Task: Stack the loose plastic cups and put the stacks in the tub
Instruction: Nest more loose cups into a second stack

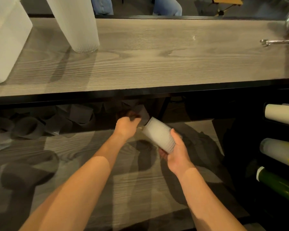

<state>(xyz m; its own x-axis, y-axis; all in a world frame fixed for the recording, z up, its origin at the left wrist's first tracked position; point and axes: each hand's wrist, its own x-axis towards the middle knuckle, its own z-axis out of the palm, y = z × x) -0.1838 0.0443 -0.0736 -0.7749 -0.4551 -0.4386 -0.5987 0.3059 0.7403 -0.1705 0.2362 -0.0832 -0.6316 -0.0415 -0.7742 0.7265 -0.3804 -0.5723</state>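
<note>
While the right hand (177, 152) grips one stack of ribbed frosted cups (158, 135) on its side, the left hand (126, 126), just beside it, reaches under the table (148, 54) with fingers curled round a dark cup (143, 115), I think. Left of that hand, loose cups (28, 126) lie in shadow on the lower shelf (128, 185), too dim to count. Up top: one white tub (5, 39), one tall cup stack (75, 22). Grey woodgrain everywhere.

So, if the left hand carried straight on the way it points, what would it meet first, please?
Probably the loose cups lying in the shadow under the shelf; the left hand already reaches among them, though depth is unclear there.
</note>
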